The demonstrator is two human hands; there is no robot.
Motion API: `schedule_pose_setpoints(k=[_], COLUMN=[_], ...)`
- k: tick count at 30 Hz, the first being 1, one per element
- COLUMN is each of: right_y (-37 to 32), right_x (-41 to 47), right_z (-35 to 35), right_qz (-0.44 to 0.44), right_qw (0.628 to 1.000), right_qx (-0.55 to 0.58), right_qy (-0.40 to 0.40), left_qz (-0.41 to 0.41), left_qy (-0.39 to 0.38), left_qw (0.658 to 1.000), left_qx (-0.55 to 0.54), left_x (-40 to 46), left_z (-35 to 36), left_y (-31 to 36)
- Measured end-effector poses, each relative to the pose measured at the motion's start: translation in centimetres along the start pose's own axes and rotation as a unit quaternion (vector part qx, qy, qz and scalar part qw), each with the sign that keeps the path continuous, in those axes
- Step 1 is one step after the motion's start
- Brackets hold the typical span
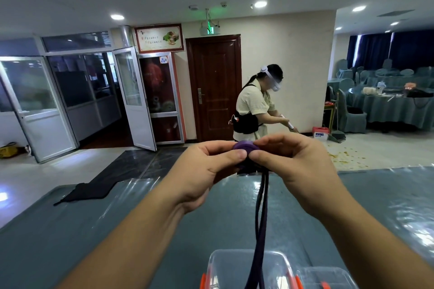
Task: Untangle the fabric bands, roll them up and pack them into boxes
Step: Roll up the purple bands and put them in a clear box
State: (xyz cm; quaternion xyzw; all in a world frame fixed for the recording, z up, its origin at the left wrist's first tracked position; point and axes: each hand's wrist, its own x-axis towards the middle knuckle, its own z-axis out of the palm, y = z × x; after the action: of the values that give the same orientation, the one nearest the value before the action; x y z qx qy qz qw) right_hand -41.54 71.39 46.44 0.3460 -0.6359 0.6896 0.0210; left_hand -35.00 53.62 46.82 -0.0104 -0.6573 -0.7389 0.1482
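Observation:
A purple fabric band is partly wound into a small roll [244, 146] held up in front of me above the table. My left hand [209, 169] pinches the roll from the left with thumb and fingers. My right hand [298, 162] pinches it from the right. The unrolled tail of the band [259, 230] hangs down as two dark strands, passing in front of a clear plastic box [249, 270] with orange clips at the bottom edge of the view.
The table wears a teal cloth under clear plastic sheeting [117, 225]. A second clear box [328, 279] sits to the right of the first. A black cloth [89, 191] lies at the table's far left edge. A person [256, 105] sweeps beyond the table.

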Motion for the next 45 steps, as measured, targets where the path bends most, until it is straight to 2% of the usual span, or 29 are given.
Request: schedule_pose_setpoints(k=[3,6,7,9,11,13,16,19,21,23,25,27,29,30,32,35,38,40,42,45], right_y=[0.4,0.2,0.1,-0.4,-0.8,-1.2,-0.8,0.2,0.9,1.2,1.0,0.5,-0.1,-0.3,-0.5,-0.2,-0.2,-0.5,-0.9,-1.9], right_x=[-0.6,-0.5,-0.4,-0.2,-0.2,-0.1,-0.1,-0.7,-1.1,-1.0,-0.7,-0.4,-0.4,-0.3,-0.1,-0.2,-0.5,-0.3,-0.1,0.1], right_z=[0.8,0.6,0.4,-0.2,-0.6,-0.8,-0.7,0.3,1.1,1.2,0.6,-0.2,-0.7,-0.7,-0.7,-0.5,-0.3,-0.6,-1.1,-1.6], right_qz=[0.018,0.014,0.010,0.004,0.004,0.007,-0.006,-0.008,-0.003,-0.010,0.000,0.003,0.008,0.018,0.031,0.028,0.030,0.030,0.024,0.029], right_qw=[0.998,0.999,1.000,0.999,0.992,0.986,0.994,1.000,0.997,0.997,0.999,0.999,0.991,0.988,0.989,0.997,0.998,0.997,0.991,0.981], right_qx=[0.066,0.043,0.022,-0.031,-0.092,-0.123,-0.088,0.021,0.072,0.070,0.041,-0.028,-0.096,-0.113,-0.113,-0.064,-0.023,-0.041,-0.089,-0.127], right_qy=[0.016,0.023,0.011,-0.034,-0.086,-0.112,-0.057,0.008,0.025,0.034,0.013,-0.044,-0.092,-0.100,-0.085,-0.044,-0.053,-0.063,-0.097,-0.145], left_qz=[0.001,-0.015,-0.019,-0.012,0.011,0.013,0.012,0.016,0.004,-0.003,-0.005,-0.002,0.006,0.007,0.004,0.003,-0.002,-0.009,0.000,0.012], left_qy=[0.020,0.001,-0.005,-0.011,-0.029,-0.043,-0.026,0.001,0.015,0.018,0.007,-0.016,-0.034,-0.038,-0.036,-0.028,-0.012,-0.008,-0.014,-0.038], left_qw=[0.997,0.996,0.997,0.997,0.969,0.956,0.977,0.999,0.998,0.995,0.999,0.998,0.981,0.976,0.978,0.994,1.000,1.000,1.000,0.993], left_qx=[-0.072,-0.093,-0.068,0.077,0.246,0.288,0.209,0.039,-0.062,-0.093,-0.052,0.063,0.190,0.217,0.205,0.110,0.009,-0.018,0.010,0.113], left_x=[-0.1,-0.3,-0.4,-0.4,-0.4,-0.3,-0.4,-0.2,-0.2,-0.4,-0.4,-0.3,-0.2,-0.1,-0.1,-0.2,-0.3,-0.5,-0.6,-0.7], left_z=[0.7,0.7,0.6,-0.1,-0.7,-1.1,-1.0,0.1,1.0,1.4,1.1,0.2,-0.5,-0.7,-0.8,-0.5,0.1,0.5,0.3,0.0], left_y=[-0.7,-0.8,-0.7,-0.1,0.8,1.4,1.4,0.3,-0.5,-1.0,-1.0,-0.5,0.3,0.6,1.1,0.9,0.0,-0.4,-0.4,0.6])
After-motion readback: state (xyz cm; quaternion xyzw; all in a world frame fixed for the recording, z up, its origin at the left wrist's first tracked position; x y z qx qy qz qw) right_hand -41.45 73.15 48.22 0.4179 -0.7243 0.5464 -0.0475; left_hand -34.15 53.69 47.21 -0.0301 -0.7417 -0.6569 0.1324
